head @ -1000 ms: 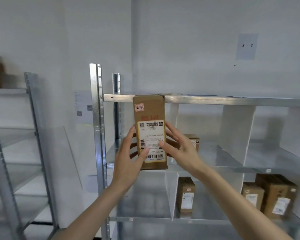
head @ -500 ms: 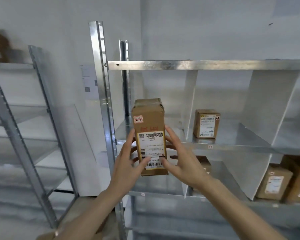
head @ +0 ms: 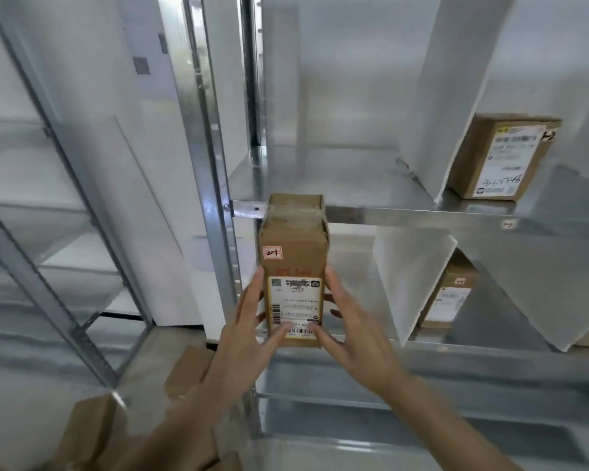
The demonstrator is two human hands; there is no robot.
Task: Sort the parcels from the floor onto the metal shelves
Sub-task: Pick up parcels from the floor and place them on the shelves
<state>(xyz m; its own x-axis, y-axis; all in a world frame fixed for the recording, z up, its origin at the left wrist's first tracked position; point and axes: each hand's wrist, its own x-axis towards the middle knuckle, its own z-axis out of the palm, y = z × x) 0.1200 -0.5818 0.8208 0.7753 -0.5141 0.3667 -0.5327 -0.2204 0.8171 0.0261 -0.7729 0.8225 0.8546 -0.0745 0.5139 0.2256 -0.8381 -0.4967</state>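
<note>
**Both hands on the tall box, shelf slot right in front**

Left hand (head: 249, 321) and right hand (head: 351, 321) are clamped on opposite sides of a tall cardboard parcel (head: 295, 263), fingers curled round its edges and both thumbs lying across the shipping label on the front. It's held upright in the air, just in front of the metal shelf unit (head: 405, 212), with its top about level with the front lip of the middle shelf. The little sticker near the top reads something like "2-1" (handwritten, so don't quote me).

Progress-wise, I'd call it partway. A few boxes are already sorted: one shelved parcel (head: 500, 158) sits to the right of a white divider (head: 446, 107) on the middle shelf, and a lower parcel (head: 446, 297) stands on the shelf underneath, with a sliver of another at the far right edge. The compartment left of the divider, right behind the held box, looks like the likely spot for it, though that's my guess.

Still to go: there are floor parcels (head: 184, 372) down at the bottom left, at least a couple of brown boxes, partly hidden behind the arms. So this one isn't placed yet and more are waiting.
</note>
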